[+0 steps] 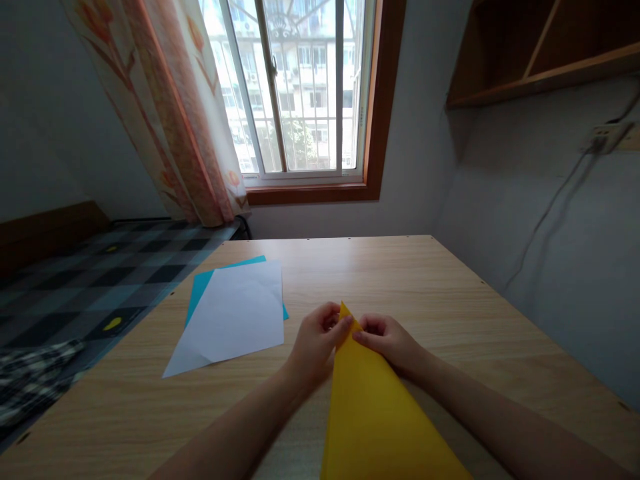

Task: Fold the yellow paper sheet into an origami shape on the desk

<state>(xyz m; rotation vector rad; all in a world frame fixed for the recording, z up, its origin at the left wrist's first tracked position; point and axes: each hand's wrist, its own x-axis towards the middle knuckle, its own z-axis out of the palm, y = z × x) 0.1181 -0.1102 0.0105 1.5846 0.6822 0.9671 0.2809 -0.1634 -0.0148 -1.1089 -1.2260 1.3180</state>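
Observation:
A yellow sheet of paper [373,407], folded to a point at its far end, lies on the wooden table [400,280] in front of me. My left hand [315,340] pinches the left side of the pointed tip, fingers curled. My right hand [387,340] pinches the right side of the same tip, fingers pressed together. Both hands meet at the tip, and the wide end of the sheet runs toward me between my forearms.
A white sheet [235,317] lies on a blue sheet [200,287] at the table's left. A bed with a checked cover [85,280] stands left of the table. A window [295,87] with a curtain [170,113] is behind, a wooden shelf [540,53] upper right.

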